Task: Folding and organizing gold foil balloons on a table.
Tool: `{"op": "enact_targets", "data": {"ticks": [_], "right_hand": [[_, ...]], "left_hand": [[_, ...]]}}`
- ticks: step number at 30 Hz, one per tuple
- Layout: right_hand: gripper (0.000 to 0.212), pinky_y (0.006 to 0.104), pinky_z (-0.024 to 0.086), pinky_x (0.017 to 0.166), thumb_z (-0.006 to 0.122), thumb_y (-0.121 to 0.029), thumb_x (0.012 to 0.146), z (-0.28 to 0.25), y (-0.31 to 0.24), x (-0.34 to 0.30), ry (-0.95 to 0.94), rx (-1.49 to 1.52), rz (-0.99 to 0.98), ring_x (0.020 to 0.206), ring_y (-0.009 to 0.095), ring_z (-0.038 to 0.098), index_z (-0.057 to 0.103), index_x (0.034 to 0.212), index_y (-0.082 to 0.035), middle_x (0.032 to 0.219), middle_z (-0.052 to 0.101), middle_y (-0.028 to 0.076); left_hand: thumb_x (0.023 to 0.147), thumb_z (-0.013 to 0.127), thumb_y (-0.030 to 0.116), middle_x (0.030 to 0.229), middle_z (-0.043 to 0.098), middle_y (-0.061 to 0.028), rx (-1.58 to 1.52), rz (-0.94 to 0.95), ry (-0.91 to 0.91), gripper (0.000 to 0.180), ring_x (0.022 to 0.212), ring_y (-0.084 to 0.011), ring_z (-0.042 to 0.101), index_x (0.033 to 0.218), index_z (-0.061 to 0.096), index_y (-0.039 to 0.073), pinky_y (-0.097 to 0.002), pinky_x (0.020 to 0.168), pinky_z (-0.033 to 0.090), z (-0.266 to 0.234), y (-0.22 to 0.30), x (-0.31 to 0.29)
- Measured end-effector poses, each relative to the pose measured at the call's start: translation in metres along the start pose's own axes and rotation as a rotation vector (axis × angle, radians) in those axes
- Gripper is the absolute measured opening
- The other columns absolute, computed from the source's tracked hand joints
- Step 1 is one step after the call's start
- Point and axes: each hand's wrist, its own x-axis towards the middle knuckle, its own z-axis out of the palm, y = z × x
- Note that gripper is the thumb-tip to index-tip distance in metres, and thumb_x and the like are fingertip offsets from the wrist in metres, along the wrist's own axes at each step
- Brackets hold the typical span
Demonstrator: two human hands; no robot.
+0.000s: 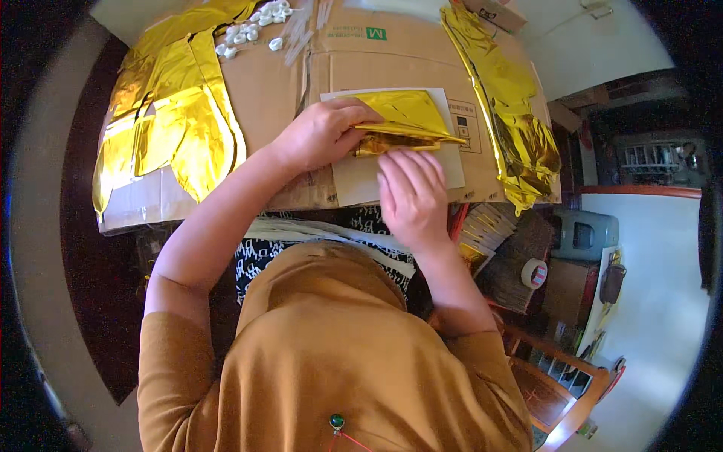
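In front of me a gold foil sheet, like a flat foil balloon (410, 108), lies partly folded on a white sheet of card or paper (449, 167). My left hand (325, 129) is closed on the foil's left end, thumb and fingers pinching the folded layers. Against the near edge of the fold rests my right hand (413, 194), its fingers stretched out close together with the tips at the foil. Any foil beneath those fingertips is hidden.
Cardboard (263, 143) covers the work surface. More flat gold foil (169, 113) lies at left, and a long crumpled foil piece (503, 105) at right. Small white bundles (245, 32) and clear strips (300, 34) sit at the back. Below right are a tape roll (534, 273) and wooden chair (553, 388).
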Motion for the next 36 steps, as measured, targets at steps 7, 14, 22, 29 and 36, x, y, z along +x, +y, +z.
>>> {"op": "enact_targets", "data": {"ticks": [7, 14, 22, 29, 36], "right_hand": [[0.017, 0.0419, 0.047, 0.075, 0.068, -0.015, 0.079, -0.024, -0.008, 0.015, 0.123, 0.128, -0.055, 0.078, 0.029, 0.059, 0.066, 0.094, -0.006, 0.087, 0.062, 0.007], [0.037, 0.0508, 0.037, 0.109, 0.062, -0.027, 0.089, -0.043, 0.047, 0.019, -0.103, 0.137, 0.012, 0.124, 0.037, 0.052, 0.067, 0.118, -0.005, 0.128, 0.060, 0.018], [0.069, 0.0523, 0.016, 0.122, 0.049, -0.046, 0.100, 0.015, 0.083, 0.054, -0.550, -0.139, 0.121, 0.149, 0.038, 0.023, 0.034, 0.152, -0.004, 0.160, 0.027, 0.022], [0.075, 0.0617, 0.011, 0.119, 0.045, -0.051, 0.100, 0.016, 0.066, 0.024, -0.513, -0.158, 0.214, 0.150, 0.040, 0.020, 0.027, 0.155, -0.003, 0.161, 0.022, 0.025], [0.076, 0.0610, 0.009, 0.119, 0.045, -0.051, 0.100, 0.007, 0.073, 0.025, -0.569, -0.197, 0.263, 0.151, 0.040, 0.018, 0.026, 0.155, -0.002, 0.162, 0.021, 0.024]], "left_hand": [[0.080, 0.067, 0.001, 0.116, 0.066, -0.0205, 0.033, 0.074, -0.154, 0.036, 0.107, -0.0382, 0.064, 0.116, 0.067, 0.001, -0.0435, 0.095, 0.053, -0.002, 0.005, -0.011], [0.084, 0.068, 0.039, 0.129, 0.057, -0.0256, 0.078, 0.213, -0.266, 0.061, 0.126, -0.0430, 0.050, 0.129, 0.059, -0.001, -0.0512, 0.109, 0.039, -0.034, 0.011, -0.007], [0.091, 0.053, 0.064, 0.152, 0.039, -0.0248, 0.491, 0.063, -0.187, 0.087, 0.143, -0.0392, 0.035, 0.147, 0.039, -0.001, -0.0503, 0.118, 0.026, -0.006, 0.003, -0.018], [0.090, 0.046, 0.070, 0.157, 0.030, -0.0266, 0.619, 0.037, -0.314, 0.097, 0.147, -0.0391, 0.029, 0.150, 0.031, -0.005, -0.0491, 0.121, 0.021, -0.006, 0.010, -0.026], [0.087, 0.057, 0.060, 0.162, 0.020, -0.0250, 0.461, -0.026, -0.301, 0.099, 0.150, -0.0397, 0.019, 0.155, 0.021, -0.003, -0.0507, 0.123, 0.013, -0.010, 0.013, -0.021]]}}
